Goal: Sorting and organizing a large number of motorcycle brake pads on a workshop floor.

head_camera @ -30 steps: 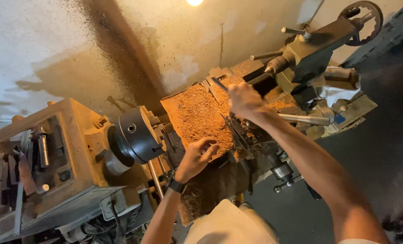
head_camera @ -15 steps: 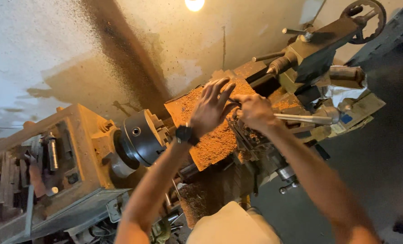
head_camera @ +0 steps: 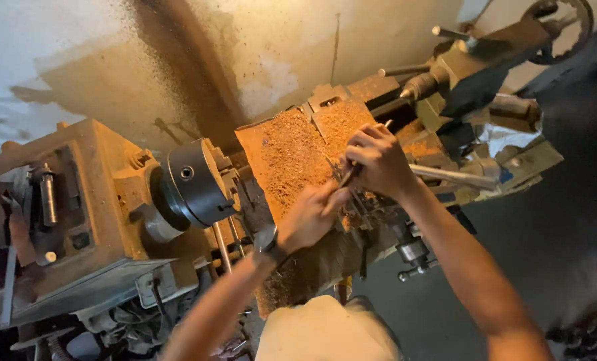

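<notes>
I stand at a metal lathe (head_camera: 91,200) with a dark round chuck (head_camera: 194,180). A flat plate covered in orange-brown chips (head_camera: 285,157) lies over the carriage. My right hand (head_camera: 378,160) is closed around a thin metal tool (head_camera: 348,175) at the tool post, just right of the plate. My left hand (head_camera: 312,217), a watch on its wrist, is closed just below it and touches the lower end of the same tool. What the tool's tip touches is hidden by my fingers.
The tailstock (head_camera: 472,63) with its handwheel (head_camera: 566,17) sits at the upper right. A long steel handle (head_camera: 452,175) sticks out to the right of my right hand. The wall (head_camera: 178,60) behind is stained with brown spatter. Dark floor (head_camera: 552,241) lies to the right.
My left hand came up from the plate's lower edge, reached over the plate with fingers spread, then dropped back and closed beside my right hand at the tool post.
</notes>
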